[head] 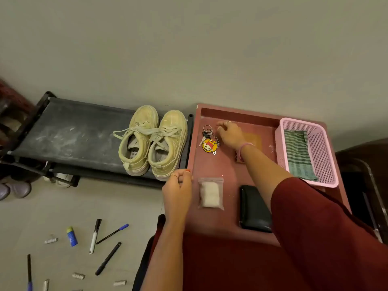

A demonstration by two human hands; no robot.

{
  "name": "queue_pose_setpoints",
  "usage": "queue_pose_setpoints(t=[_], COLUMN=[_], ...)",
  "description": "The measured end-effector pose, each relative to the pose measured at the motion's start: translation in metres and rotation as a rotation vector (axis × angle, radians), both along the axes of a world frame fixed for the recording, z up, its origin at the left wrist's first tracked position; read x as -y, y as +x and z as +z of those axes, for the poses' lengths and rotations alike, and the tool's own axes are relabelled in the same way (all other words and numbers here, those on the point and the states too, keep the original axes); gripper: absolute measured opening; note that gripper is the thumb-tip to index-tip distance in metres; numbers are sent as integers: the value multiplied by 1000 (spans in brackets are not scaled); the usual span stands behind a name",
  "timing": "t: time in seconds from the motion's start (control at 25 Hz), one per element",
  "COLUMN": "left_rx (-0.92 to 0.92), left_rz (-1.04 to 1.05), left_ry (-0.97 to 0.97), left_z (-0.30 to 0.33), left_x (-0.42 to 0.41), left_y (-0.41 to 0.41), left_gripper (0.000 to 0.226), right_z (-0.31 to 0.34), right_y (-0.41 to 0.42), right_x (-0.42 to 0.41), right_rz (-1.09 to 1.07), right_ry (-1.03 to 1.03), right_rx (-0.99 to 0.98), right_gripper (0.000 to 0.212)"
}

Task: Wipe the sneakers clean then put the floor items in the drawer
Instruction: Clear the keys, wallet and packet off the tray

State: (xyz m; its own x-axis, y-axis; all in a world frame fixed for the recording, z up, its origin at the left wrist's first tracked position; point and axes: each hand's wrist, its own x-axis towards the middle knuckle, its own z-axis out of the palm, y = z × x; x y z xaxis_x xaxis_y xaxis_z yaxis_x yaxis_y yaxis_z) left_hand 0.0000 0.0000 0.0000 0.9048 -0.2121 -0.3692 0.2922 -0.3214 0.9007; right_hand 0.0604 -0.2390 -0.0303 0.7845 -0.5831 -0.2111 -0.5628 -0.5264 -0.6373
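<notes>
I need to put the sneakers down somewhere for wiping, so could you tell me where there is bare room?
Bare: rack shelf left of the sneakers; red tabletop between keychain and plastic bag. Crowded: floor strewn with pens; tabletop's right side, with basket and wallet.

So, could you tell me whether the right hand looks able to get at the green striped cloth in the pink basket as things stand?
Probably yes. The right hand hovers over the red table beside the keyring, and the cloth lies uncovered in the open-topped basket just to that hand's right, with nothing standing between them.
</notes>
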Motion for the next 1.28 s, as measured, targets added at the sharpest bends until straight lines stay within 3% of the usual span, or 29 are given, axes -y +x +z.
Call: queue_pose_setpoints(t=[0.32, 0.48, 0.56, 0.64, 0.8, 0.92, 1.28], left_rx=[-7, 0, 0, 3, 11, 21, 1], left_rz=[59, 50, 48, 45, 50, 46, 81], left_ry=[4, 35, 42, 41, 35, 29, 11], left_z=[-19, -25, -26, -28, -31, -36, -37], left_x=[9, 7, 6, 6, 7, 6, -3], left_y=[24, 27, 28, 29, 29, 28, 20], left_gripper=[15, 15, 16, 16, 17, 16, 21], right_z=[-20, -28, -26, -23, -22, -15, 74], right_y=[56, 59, 55, 52, 32, 13, -14], right_x=[9, 8, 4, 0, -1, 2, 5], right_rz=[176, 324, 329, 330, 259, 274, 402], right_ry=[-103, -215, -240, -241, -70, -54, -242], right_rx=[-180, -368, -407, -371, -85, 45, 182], right_gripper=[30, 31, 19, 8, 6, 5, 8])
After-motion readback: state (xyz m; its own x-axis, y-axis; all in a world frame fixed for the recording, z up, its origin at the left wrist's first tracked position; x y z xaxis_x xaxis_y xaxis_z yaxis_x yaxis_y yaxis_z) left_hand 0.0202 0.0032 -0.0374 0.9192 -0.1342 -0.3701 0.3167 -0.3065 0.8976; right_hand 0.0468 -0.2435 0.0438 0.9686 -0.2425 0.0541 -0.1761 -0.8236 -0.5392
